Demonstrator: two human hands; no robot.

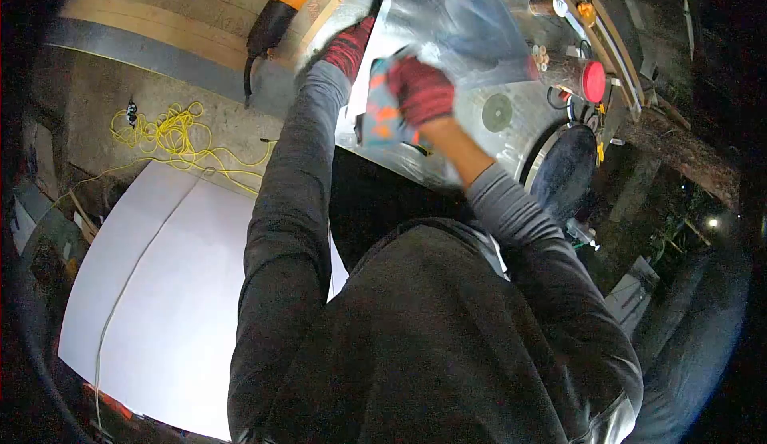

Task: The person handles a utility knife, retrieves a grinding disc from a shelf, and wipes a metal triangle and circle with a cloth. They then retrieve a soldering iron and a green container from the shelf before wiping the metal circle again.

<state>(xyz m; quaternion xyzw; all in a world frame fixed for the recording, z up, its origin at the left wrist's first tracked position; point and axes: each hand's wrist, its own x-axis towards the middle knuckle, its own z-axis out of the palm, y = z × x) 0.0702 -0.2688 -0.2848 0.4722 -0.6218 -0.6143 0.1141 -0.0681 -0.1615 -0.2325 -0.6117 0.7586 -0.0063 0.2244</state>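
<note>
My left hand (346, 51), in a red-and-black glove, is at the left edge of a shiny metal sheet (455, 13). Its fingers look curled over that edge, partly hidden. My right hand (419, 91), gloved alike and smeared by motion, is closed on a blue-and-orange object (382, 112) over the sheet's lower left part. Blur hides what kind of object this is. A flat round disc (497, 112) with a centre hole lies to the right of my right hand. Left of my left hand is an orange-and-black power tool (289, 5).
A tangled yellow cord (172, 132) lies on the floor at left. Below it is a large white panel (168, 284) crossed by a thin cable. At right are a cylinder with a red end (593, 82), a dark round object (563, 168) and a wooden beam (679, 152).
</note>
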